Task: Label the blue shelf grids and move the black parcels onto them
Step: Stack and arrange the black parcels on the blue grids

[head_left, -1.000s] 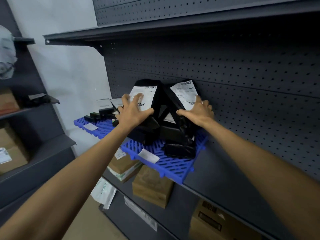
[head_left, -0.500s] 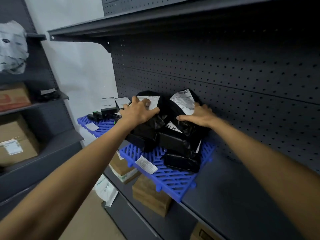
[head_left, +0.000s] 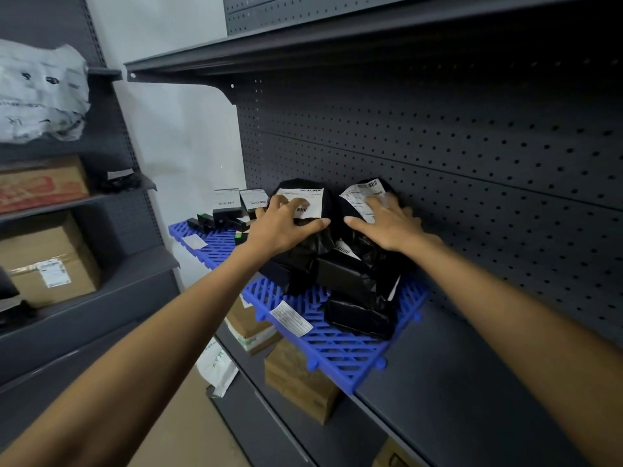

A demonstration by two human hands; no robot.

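Two blue shelf grids lie on the dark shelf. The near blue grid [head_left: 340, 348] carries a white label [head_left: 291, 319] and a heap of black parcels [head_left: 350, 281]. My left hand [head_left: 281, 224] rests, fingers spread, on an upright black parcel with a white shipping label [head_left: 305, 197]. My right hand [head_left: 387, 224] presses flat on a second upright parcel [head_left: 362, 193] leaning against the pegboard. The far blue grid [head_left: 209, 242] holds several small black boxes [head_left: 222, 215] and its own label [head_left: 194, 241].
Dark pegboard back wall [head_left: 472, 163] stands right behind the parcels, an upper shelf [head_left: 303, 45] overhangs. Bare shelf [head_left: 472, 382] lies right of the near grid. Cardboard boxes [head_left: 300, 382] sit on the shelf below. A left rack holds cartons [head_left: 50, 264] and a white bag [head_left: 40, 92].
Both hands have slid up and flattened on the two upright parcels, pushing them back toward the pegboard. The view has shifted rightward and closer.
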